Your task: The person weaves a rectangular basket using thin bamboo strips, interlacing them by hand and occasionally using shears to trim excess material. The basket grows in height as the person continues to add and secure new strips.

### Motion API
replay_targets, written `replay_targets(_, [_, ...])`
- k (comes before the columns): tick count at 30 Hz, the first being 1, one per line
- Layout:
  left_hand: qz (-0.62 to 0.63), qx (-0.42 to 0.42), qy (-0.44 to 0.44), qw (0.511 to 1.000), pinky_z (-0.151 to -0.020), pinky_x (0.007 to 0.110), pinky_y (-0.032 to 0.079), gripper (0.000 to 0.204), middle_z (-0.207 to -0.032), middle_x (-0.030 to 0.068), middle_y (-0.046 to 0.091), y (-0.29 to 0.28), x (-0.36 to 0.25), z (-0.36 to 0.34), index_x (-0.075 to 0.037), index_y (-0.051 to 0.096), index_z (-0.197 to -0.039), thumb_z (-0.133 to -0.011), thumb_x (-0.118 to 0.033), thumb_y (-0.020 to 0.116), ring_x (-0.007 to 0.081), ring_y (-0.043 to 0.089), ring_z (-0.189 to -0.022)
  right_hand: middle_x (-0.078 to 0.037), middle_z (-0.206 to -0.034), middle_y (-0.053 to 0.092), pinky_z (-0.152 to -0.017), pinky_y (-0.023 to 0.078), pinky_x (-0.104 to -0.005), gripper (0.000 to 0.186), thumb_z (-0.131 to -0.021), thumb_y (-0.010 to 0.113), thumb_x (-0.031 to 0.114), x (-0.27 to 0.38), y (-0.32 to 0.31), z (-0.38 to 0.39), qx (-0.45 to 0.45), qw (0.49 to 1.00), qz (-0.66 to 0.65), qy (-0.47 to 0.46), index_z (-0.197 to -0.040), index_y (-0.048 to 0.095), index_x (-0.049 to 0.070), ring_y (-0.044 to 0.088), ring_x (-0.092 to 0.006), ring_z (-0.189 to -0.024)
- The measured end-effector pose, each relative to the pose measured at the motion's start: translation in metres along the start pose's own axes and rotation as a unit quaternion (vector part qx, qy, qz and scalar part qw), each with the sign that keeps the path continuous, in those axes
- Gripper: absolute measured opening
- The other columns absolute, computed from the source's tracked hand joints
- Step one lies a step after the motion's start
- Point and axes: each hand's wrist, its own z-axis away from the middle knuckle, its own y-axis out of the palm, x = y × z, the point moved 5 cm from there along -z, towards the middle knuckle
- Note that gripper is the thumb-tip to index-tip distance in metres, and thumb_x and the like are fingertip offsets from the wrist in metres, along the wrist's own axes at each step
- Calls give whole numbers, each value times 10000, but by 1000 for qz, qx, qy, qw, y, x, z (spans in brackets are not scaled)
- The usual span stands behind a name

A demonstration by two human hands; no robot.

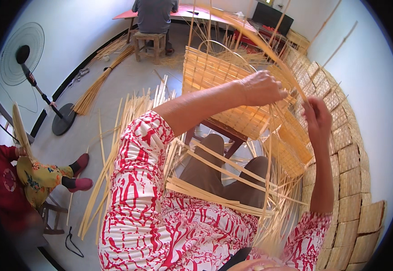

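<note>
A woven bamboo basket (214, 77) rests tilted on a dark wooden stool (225, 130) before my knees, with long loose strips rising from its edges. My left hand (264, 88) reaches across to the basket's right edge, its fingers closed on a thin bamboo strip there; the fingertips are partly hidden. Farther right, my right hand (318, 115) is raised, with thumb and fingers pinched on a long, broad bamboo strip (268, 49). That strip arcs up and away to the far left, above the basket. Pale bamboo strips (214, 198) lie across my lap.
Stacked woven panels (347, 171) line the right wall. Loose strips (110, 180) spread on the floor to my left, near a tied bundle (99, 83) and a standing fan (61, 118). One person (6, 180) sits at the left, another (153, 16) at a far pink table (189, 8).
</note>
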Motion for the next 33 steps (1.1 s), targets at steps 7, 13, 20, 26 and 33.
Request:
replay_targets(7, [14, -26, -3, 1000, -772, 401, 557, 239, -858, 79, 697, 0, -20, 2, -97, 625, -1113, -892, -179, 590, 264, 715, -831, -99, -792, 658, -602, 478, -295, 71, -909, 629, 24, -15, 49, -73, 58, 985, 142, -83, -944, 663, -28, 584, -136, -630])
replay_targets(13, [30, -37, 1, 999, -767, 401, 550, 177, -830, 83, 702, 4, -22, 6, -97, 651, -1030, -876, -167, 596, 256, 720, -828, -109, -760, 663, -600, 478, -315, 67, -891, 640, 39, -38, 60, -79, 125, 979, 150, -58, -922, 673, -11, 592, -157, -618])
replay_targets(20, [64, -41, 21, 997, -720, 411, 555, 131, -809, 84, 698, -4, -18, 1, -101, 639, -979, -872, -160, 594, 277, 720, -808, -176, -1041, 713, -781, 537, -359, 226, -935, 607, 131, -30, 52, -73, 117, 964, 211, -112, -1133, 694, 65, 708, -286, -906])
replay_targets(26, [107, 3, -25, 994, -638, 437, 541, 105, -789, 96, 684, -8, 3, 4, -94, 650, -930, -866, -168, 610, 305, 706, -782, -161, -1190, 680, -889, 539, -365, 293, -977, 540, 36, -16, 17, -36, 48, 977, 136, -156, -1246, 654, 50, 679, -269, -1030])
replay_targets(33, [146, -94, -126, 977, -628, 471, 516, 386, -831, 91, 682, -27, 62, -59, -123, 675, -963, -753, -443, 725, 308, 677, -812, -103, -1400, 547, -921, 517, -330, 433, -1000, 565, 164, -181, -46, 7, -21, 966, -228, 117, -1425, 512, 102, 525, -236, -1285])
